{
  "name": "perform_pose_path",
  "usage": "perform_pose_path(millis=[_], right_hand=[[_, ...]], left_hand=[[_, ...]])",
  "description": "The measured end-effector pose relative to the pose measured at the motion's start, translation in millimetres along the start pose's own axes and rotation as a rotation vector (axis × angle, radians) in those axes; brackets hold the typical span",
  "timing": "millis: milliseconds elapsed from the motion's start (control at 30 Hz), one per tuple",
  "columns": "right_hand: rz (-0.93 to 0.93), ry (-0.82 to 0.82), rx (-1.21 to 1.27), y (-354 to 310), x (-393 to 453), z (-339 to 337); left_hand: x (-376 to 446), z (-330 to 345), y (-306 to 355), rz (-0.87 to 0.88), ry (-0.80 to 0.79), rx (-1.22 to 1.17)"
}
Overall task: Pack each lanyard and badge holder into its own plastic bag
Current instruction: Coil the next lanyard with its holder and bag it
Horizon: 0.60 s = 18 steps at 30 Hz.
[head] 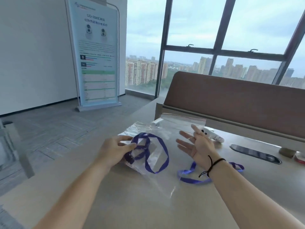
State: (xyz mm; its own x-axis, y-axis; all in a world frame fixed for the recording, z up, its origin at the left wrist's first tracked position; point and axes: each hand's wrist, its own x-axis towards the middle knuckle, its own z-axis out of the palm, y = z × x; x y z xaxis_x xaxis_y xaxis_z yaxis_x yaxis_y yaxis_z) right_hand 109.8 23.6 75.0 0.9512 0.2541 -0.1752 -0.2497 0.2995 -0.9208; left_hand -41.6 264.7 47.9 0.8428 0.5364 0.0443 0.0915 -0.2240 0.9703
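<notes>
From the head view we see our left hand (115, 150) with its grip closed on a blue lanyard (149, 152), pinching the strap where it lies looped over a clear plastic bag (158, 164) on the worktop (132, 204). Our right hand (197, 146) hovers above the bag's far side, fingers spread, holding nothing. A second blue lanyard (189, 178) lies on the worktop just beside the bag, partly under our right wrist.

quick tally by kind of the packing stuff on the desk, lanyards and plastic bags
blue lanyards: 2, one held by the left hand, one lying under the right forearm
clear plastic bags: at least 2, one in front, one behind; overlapping, exact count unclear
total: at least 4
</notes>
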Motion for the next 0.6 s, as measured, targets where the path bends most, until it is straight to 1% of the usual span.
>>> perform_pose_path(millis=[133, 200, 233, 300, 333, 367, 433, 467, 533, 600], right_hand=[[0.039, -0.045, -0.021, 8.7, 39.1, 39.8], [0.039, -0.041, -0.114, 14.3, 54.3, 56.0], [0.019, -0.012, -0.245, 18.7, 60.6, 62.6], [-0.093, 0.047, -0.653, 31.4, 63.9, 74.4], [-0.172, 0.04, -0.83, 41.1, 62.4, 79.5], [-0.25, -0.006, -0.957, 53.2, 59.6, 84.3], [-0.365, -0.162, -1.149, 80.5, 51.5, 93.4], [-0.389, -0.24, -1.242, 93.6, 47.7, 97.1], [-0.385, -0.35, -1.386, 113.8, 37.7, 102.7], [-0.388, -0.387, -1.47, 124.2, 30.7, 103.7]], left_hand=[[29.4, -22.1, -3.0, 0.026, 0.247, 0.034], [37.4, -29.5, -4.7, 0.052, 0.324, 0.135], [39.9, -32.6, -7.7, 0.061, 0.354, 0.211], [43.4, -35.6, -17.2, 0.071, 0.388, 0.347], [44.7, -35.4, -23.2, 0.073, 0.389, 0.411], [44.3, -33.9, -27.1, 0.081, 0.386, 0.488], [44.4, -30.0, -31.9, 0.137, 0.368, 0.648], [44.2, -28.2, -31.7, 0.186, 0.352, 0.702], [42.9, -23.6, -31.2, 0.257, 0.257, 0.781], [41.3, -17.0, -33.9, 0.242, 0.094, 0.895]])
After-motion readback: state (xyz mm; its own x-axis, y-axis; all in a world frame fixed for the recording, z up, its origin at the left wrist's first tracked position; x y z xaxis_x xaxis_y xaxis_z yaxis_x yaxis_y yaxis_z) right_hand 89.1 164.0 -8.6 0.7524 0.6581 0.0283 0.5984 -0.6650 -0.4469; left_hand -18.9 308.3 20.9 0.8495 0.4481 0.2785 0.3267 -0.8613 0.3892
